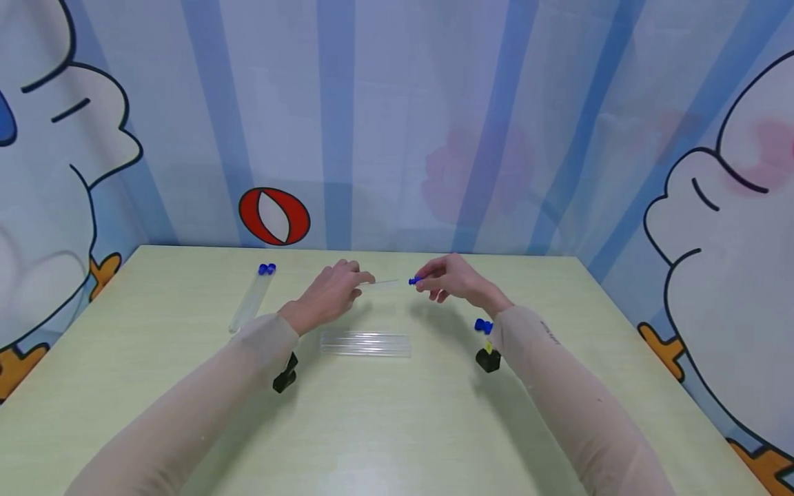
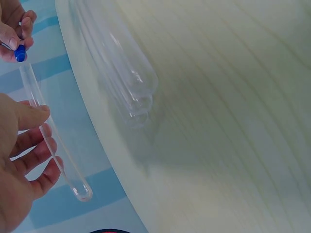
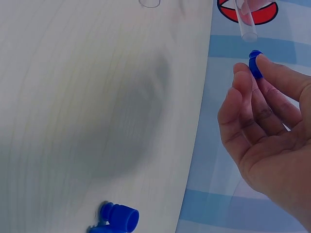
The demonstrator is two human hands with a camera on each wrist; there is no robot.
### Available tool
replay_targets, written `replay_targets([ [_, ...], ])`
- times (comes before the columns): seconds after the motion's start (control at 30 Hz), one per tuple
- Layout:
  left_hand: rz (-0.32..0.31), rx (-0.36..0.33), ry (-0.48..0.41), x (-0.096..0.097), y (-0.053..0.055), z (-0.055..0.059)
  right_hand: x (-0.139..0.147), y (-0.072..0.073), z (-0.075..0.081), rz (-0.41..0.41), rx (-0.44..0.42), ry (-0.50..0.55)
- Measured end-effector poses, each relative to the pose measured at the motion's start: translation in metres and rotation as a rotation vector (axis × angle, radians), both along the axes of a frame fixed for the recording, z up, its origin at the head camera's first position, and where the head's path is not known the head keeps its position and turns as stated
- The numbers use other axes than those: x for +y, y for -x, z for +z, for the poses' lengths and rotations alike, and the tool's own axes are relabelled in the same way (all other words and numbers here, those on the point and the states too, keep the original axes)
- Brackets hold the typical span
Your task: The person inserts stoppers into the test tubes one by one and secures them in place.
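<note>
My left hand pinches a clear test tube between thumb and fingers; its rounded end and open mouth both show in the left wrist view. Between thumb and fingertips of my right hand is a blue stopper, its narrow end turned to the tube's mouth. A small gap separates stopper and tube. Below the hands, several clear test tubes lie side by side on the table. Loose blue stoppers rest near my right wrist.
At the left of the pale table lie test tubes with blue stoppers in their far ends. A patterned curtain hangs behind the table's back edge. Black wrist-camera parts hang under both forearms.
</note>
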State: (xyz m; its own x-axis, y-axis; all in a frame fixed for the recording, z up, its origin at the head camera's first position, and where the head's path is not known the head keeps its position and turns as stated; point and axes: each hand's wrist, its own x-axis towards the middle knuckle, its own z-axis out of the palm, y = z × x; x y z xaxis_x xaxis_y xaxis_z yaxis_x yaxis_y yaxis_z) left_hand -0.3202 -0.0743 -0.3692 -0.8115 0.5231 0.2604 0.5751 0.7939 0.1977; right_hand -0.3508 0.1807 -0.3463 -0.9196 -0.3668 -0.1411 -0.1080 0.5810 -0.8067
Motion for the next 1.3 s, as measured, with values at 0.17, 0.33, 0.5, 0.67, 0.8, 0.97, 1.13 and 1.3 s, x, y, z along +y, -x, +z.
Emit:
replay_targets([
  [0.17, 0.000, 0.000, 0.008, 0.002, 0.002, -0.002, -0.002, 0.002, -0.002, 0.009, -0.004, 0.008],
  [0.33, 0.007, -0.021, 0.011, 0.004, 0.003, -0.002, -0.004, 0.000, -0.002, 0.010, -0.005, 0.010],
  [0.5, -0.005, -0.019, 0.016, 0.006, 0.003, -0.001, -0.005, -0.001, -0.001, 0.015, 0.000, 0.005],
  [0.67, -0.012, -0.015, 0.015, 0.006, 0.003, -0.002, -0.006, -0.001, -0.002, 0.027, 0.007, -0.002],
  [0.8, -0.019, -0.015, 0.013, 0.006, 0.003, -0.002, -0.008, -0.001, -0.003, 0.037, 0.010, 0.000],
  [0.97, -0.019, -0.016, 0.012, 0.006, 0.003, -0.002, -0.011, -0.002, -0.003, 0.040, 0.005, 0.015],
  [1.13, -0.020, -0.027, 0.003, 0.006, 0.003, -0.002, -0.013, -0.002, -0.004, 0.038, 0.010, 0.016],
  [1.3, -0.020, -0.060, -0.021, 0.005, 0.003, -0.003, -0.014, -0.003, -0.005, 0.032, 0.006, 0.027],
])
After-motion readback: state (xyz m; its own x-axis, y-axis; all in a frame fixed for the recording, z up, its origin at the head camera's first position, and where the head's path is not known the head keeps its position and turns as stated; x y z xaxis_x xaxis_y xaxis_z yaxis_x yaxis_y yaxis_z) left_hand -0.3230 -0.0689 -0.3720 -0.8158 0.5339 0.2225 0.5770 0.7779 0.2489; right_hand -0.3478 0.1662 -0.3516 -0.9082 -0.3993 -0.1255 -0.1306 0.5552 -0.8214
